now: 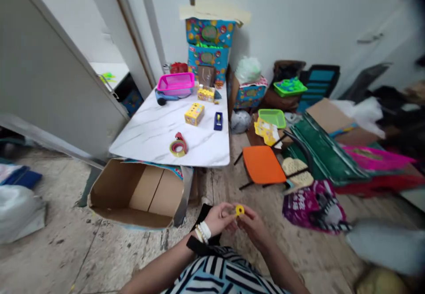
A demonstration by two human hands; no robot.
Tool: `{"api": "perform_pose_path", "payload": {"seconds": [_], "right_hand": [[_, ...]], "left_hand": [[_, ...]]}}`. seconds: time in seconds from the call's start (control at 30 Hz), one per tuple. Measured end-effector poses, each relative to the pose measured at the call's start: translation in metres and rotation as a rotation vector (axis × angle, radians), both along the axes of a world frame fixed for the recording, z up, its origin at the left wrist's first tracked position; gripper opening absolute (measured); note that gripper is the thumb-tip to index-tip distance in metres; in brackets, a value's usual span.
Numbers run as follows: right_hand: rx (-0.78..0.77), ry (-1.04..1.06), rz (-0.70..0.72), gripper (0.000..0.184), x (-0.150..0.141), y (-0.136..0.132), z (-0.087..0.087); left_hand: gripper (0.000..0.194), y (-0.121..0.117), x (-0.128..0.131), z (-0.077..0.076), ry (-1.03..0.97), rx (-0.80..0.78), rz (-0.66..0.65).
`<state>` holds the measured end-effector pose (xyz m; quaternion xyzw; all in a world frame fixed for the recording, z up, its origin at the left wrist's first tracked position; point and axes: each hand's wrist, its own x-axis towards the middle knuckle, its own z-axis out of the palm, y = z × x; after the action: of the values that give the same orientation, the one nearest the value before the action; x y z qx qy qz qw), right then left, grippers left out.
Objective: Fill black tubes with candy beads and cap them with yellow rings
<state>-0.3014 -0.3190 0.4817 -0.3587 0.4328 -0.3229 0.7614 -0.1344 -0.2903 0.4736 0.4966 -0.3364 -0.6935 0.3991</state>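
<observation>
A small yellow ring with a dark centre is held up in front of my body, low in the head view. My right hand pinches it between thumb and fingers from the right. From the left, my left hand, with white and beaded bands at the wrist, closes its thumb and fingertips at the ring's edge. Beyond them stands a white marbled table. On it are a packing tape dispenser, a yellow printed box and a dark blue desk tape dispenser.
An open cardboard box lies on the floor before the table. An orange chair stands to the right, near a purple bag. A pink basket and stacked blue boxes are at the table's back.
</observation>
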Motion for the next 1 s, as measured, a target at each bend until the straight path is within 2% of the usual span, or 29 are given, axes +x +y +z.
{"api": "perform_pose_path", "payload": {"seconds": [0.07, 0.17, 0.27, 0.37, 0.43, 0.53, 0.63, 0.73, 0.87, 1.0], "right_hand": [[0.018, 0.067, -0.067, 0.043, -0.002, -0.033, -0.011], [0.057, 0.236, -0.131, 0.045, -0.01, -0.089, -0.019], [-0.052, 0.495, -0.012, 0.053, -0.003, -0.147, -0.02], [-0.404, 0.806, 0.207, 0.052, 0.032, -0.207, -0.023], [-0.607, 0.949, 0.312, 0.049, 0.066, -0.245, -0.029], [-0.71, 1.04, 0.393, 0.046, 0.122, -0.289, -0.045], [-0.756, 1.122, 0.504, 0.044, 0.167, -0.311, -0.065], [-0.792, 1.187, 0.643, 0.049, 0.189, -0.319, -0.079], [-0.9, 1.259, 0.714, 0.06, 0.187, -0.325, -0.079], [-1.024, 1.266, 0.704, 0.057, 0.172, -0.348, -0.065]], "left_hand": [[0.055, -0.028, 0.021, -0.017, -0.067, 0.009, 0.062], [0.043, -0.071, 0.067, -0.038, -0.231, 0.009, 0.284], [0.034, -0.108, 0.116, -0.049, -0.39, -0.004, 0.467], [0.03, -0.134, 0.15, -0.05, -0.534, -0.027, 0.564], [0.028, -0.142, 0.16, -0.047, -0.638, -0.035, 0.626], [0.027, -0.144, 0.163, -0.042, -0.782, -0.047, 0.723], [0.036, -0.138, 0.166, -0.046, -0.908, -0.06, 0.838], [0.05, -0.132, 0.179, -0.059, -1.012, -0.043, 0.959], [0.064, -0.131, 0.202, -0.079, -1.069, 0.002, 1.062], [0.102, -0.151, 0.214, -0.088, -1.162, 0.048, 1.046]]}}
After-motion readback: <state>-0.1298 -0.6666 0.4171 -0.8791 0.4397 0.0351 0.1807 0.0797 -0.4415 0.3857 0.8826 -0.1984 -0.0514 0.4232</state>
